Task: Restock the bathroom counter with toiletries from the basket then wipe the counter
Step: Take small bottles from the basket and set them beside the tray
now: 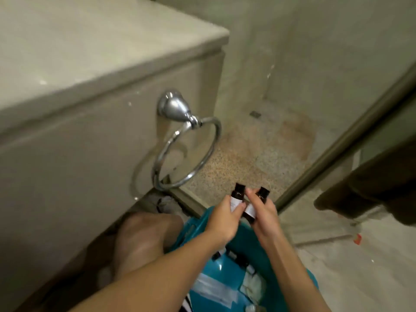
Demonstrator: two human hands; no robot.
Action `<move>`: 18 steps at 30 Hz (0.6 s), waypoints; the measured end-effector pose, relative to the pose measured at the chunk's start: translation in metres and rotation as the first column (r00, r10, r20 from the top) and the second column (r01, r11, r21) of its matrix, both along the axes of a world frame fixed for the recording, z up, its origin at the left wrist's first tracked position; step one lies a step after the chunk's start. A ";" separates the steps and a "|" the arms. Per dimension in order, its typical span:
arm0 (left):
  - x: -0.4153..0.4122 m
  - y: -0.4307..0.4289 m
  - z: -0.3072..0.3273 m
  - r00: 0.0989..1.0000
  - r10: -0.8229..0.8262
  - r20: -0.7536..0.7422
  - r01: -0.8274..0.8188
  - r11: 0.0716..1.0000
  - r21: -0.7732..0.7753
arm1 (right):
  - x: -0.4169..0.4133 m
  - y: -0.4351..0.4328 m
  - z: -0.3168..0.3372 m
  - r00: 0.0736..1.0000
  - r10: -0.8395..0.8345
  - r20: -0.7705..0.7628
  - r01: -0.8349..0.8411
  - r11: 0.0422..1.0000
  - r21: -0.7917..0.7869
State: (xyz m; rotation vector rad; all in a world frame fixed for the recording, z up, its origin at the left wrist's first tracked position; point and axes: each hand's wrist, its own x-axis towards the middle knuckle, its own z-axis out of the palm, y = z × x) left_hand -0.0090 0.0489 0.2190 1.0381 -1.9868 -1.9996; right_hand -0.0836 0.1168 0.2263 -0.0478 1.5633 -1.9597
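the pale stone counter (90,52) fills the upper left, its top bare in the part that shows, with its front panel dropping down towards the floor. to its right lies a speckled shower floor (247,158), edged by a metal frame strip (337,140) that runs on a slant towards the lower middle. a bare knee (144,239) is bent low beside the counter's base. just right of it stands the teal basket (244,240), low in the view under both forearms; white packets (216,289) and a few small dark bottles lie inside, though blur hides what they are. a chrome towel ring (186,154) hangs from the counter's front panel. above the basket's far rim the left hand (221,218) has its fingers curled round one small brown bottle (236,195) with a white label and dark cap, held roughly upright. the right hand (264,216) grips a second brown bottle (260,195) of the same kind, tilted to the right. the two bottles are close beside each other, well below the counter top.
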 end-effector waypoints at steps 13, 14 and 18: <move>0.055 -0.081 0.263 0.940 0.023 -0.341 -0.222 0.801 -0.556 | 0.047 -0.094 0.269 0.915 0.032 -0.402 -0.139 0.961 -0.240; 0.065 -0.089 0.282 0.933 0.037 -0.358 -0.253 0.775 -0.580 | 0.056 -0.103 0.290 0.903 0.048 -0.427 -0.171 0.952 -0.255; 0.107 -0.128 0.346 0.902 0.090 -0.423 -0.369 0.671 -0.643 | 0.089 -0.152 0.359 0.856 0.157 -0.493 -0.318 0.911 -0.264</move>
